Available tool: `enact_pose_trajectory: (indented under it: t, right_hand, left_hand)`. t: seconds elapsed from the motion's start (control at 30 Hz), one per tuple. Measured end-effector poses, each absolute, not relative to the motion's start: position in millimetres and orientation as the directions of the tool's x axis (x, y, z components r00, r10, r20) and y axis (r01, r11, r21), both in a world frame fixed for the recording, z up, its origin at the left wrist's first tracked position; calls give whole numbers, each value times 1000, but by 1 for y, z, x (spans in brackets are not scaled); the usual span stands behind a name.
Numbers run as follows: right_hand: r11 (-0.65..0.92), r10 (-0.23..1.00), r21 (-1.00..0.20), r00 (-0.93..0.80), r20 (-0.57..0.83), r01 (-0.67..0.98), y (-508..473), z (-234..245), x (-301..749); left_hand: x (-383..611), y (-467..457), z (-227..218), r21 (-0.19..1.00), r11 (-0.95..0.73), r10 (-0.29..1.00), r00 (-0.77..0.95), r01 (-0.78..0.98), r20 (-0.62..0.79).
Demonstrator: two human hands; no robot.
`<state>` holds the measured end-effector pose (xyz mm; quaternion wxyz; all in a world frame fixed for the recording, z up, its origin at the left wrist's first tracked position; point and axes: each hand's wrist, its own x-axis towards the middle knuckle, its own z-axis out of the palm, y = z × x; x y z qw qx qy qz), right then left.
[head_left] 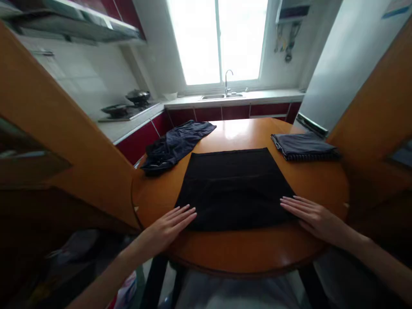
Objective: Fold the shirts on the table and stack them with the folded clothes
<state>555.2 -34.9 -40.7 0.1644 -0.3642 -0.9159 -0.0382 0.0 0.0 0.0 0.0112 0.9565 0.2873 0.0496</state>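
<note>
A black cloth (236,189) lies flat and spread out on the round wooden table (244,253), its near edge toward me. My left hand (167,225) rests at the cloth's near left corner, fingers stretched out with the tips on the fabric. At the near right corner, my right hand (317,216) lies with fingers extended, the tips touching the cloth's edge. Neither hand grips anything. Whether the cloth is a garment or a plain piece of fabric I cannot tell.
A crumpled dark blue garment (180,143) lies at the table's far left. Folded grey cloth (304,146) sits at the right. Beyond are a counter with a sink (222,96), a stove with pans (138,96), and a tall refrigerator (341,64). Wooden frames flank both sides.
</note>
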Motion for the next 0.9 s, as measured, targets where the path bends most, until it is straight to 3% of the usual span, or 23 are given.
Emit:
enact_pose_trajectory:
  t: [0.27,0.4,0.53,0.67,0.9]
  right_hand:
    - [756,623,-80,-678,390,649,-31,-42,562]
    - [761,635,-156,-671,383,630,-31,-37,562]
    - [720,694,-332,-626,356,610,-38,-22,559]
    - [597,795,-573,-509,330,561,-40,7,555]
    - [335,941,-799,-139,308,500,12,58,546]
  left_hand:
    - [1,9,-2,118,-860,509,822,497,255]
    - [-2,11,-2,135,-879,477,835,458,274]
    - [-7,5,9,250,-857,508,820,451,263]
    - [-10,-1,37,433,-733,649,732,526,210]
    - [3,50,92,581,-494,859,467,646,211]
